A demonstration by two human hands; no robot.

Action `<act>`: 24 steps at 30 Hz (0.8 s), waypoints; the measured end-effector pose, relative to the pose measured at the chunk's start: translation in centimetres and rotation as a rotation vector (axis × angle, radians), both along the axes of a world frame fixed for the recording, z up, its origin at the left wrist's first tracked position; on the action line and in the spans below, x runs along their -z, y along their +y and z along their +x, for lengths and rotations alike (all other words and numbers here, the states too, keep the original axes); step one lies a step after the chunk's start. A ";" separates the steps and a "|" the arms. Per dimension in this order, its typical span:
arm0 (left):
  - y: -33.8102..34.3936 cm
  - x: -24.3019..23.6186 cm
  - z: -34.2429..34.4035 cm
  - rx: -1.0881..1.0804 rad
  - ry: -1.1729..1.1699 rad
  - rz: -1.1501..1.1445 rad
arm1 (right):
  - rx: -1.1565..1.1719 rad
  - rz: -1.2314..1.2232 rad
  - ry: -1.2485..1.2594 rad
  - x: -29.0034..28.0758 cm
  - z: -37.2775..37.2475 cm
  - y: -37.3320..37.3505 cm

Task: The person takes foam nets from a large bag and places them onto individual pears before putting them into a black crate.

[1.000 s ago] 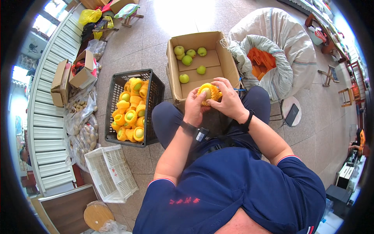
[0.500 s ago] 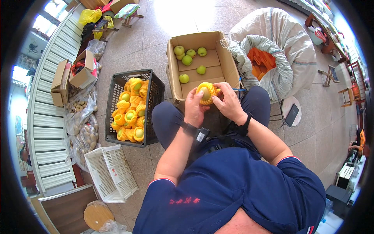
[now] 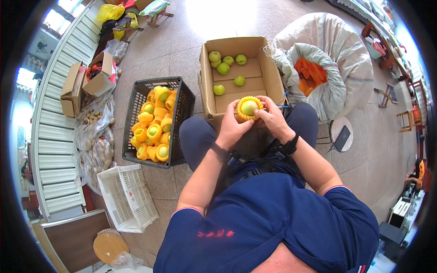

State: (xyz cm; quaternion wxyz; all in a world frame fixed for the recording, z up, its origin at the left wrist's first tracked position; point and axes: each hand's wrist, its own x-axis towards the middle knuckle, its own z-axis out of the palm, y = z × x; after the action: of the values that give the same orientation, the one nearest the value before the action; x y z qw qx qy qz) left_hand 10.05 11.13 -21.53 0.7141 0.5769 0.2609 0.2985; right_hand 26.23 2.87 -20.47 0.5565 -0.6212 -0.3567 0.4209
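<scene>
Between my two hands sits a green apple (image 3: 249, 107) wrapped in a yellow foam net sleeve (image 3: 241, 113), its bare round end facing up. My left hand (image 3: 231, 127) grips it from the left, and my right hand (image 3: 275, 120) holds the right side with the thumb near the fruit. Just beyond stands an open cardboard box (image 3: 248, 94) with several bare green apples (image 3: 223, 68) at its left side and middle. To the left, a black plastic crate (image 3: 187, 98) is heaped with several apples in yellow sleeves (image 3: 154, 132).
Right of the box, a large white woven sack (image 3: 350, 59) holds orange foam sleeves (image 3: 310, 75) in its open mouth. A white basket (image 3: 145, 200) lies near the black crate. Bags of potatoes (image 3: 98, 154) line the left wall. A round stool (image 3: 348, 132) carries a dark flat device.
The sleeved apple has turned in my hands, so its bare end now faces up. Both hands have shifted slightly right, and my left thumb has come off the fruit's front.
</scene>
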 end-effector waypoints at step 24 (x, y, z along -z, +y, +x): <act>2.9 -1.6 -7.5 -0.462 0.107 0.534 | -0.236 -0.087 0.053 -1.1 -1.5 0.9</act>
State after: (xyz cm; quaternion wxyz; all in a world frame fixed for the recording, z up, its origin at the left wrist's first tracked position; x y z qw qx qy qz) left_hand 2.53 14.05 -19.91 0.4371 0.6838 0.3343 0.4791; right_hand 24.72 3.74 -19.37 0.4847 -0.5872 -0.3939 0.5148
